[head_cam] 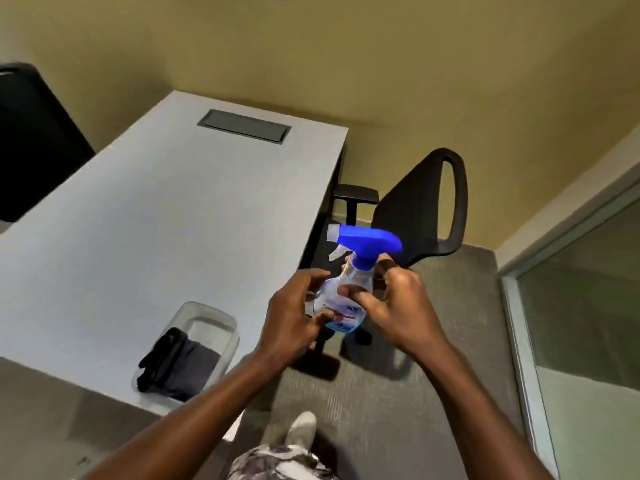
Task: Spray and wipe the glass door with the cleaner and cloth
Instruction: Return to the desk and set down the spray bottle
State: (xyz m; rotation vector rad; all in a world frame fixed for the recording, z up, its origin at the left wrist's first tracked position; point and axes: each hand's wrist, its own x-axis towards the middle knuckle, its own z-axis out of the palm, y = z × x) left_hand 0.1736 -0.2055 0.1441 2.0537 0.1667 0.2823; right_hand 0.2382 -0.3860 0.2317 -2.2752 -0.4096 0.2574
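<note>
The person is holding the spray bottle (346, 296) upright between both hands, out past the edge of the grey desk (156, 209) and above the carpet. The left hand (294, 317) is wrapping its fingers around the lower body, and the right hand (398, 306) is closing on the shoulder just under the blue trigger head (370, 242). The bottle is looking nearly empty, with only a little blue liquid at the bottom, so it is probably handling light; its clear plastic wall is likely giving under a hard squeeze, and the narrow neck is offering the surest hold. The dark cloth (176, 365) is lying soft and folded in a clear tub (214, 320) on the desk. The glass door (588, 306) is standing at the right.
</note>
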